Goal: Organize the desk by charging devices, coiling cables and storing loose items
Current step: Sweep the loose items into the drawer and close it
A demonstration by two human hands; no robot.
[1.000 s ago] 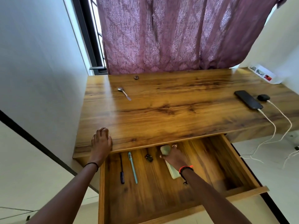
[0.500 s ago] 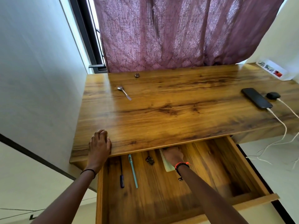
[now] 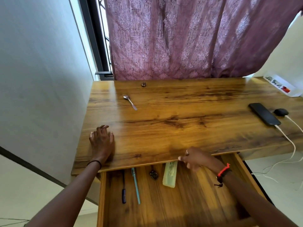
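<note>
The wooden desk [image 3: 180,122] has its drawer [image 3: 164,207] pulled out below the front edge. In the drawer lie a dark pen [image 3: 124,193], a teal pen [image 3: 136,185], a small dark object [image 3: 153,174] and a pale green case [image 3: 170,174]. My left hand [image 3: 102,141] rests on the desktop near its left front corner, fingers loosely spread. My right hand [image 3: 195,158] hovers empty at the desk's front edge, just right of the case, fingers loosely curled. A black phone [image 3: 264,113] lies at the right, plugged into a white cable [image 3: 288,141].
A spoon [image 3: 130,102] and a small brown cap [image 3: 143,84] lie at the desk's back left. A black puck-shaped device [image 3: 281,111] sits beside the phone. A white power strip [image 3: 280,86] stands at the back right. A wall runs along the left; a curtain hangs behind.
My right hand let go of the pale green case and drew back out of the drawer. My left hand slid forward onto the desktop and its fingers spread.
</note>
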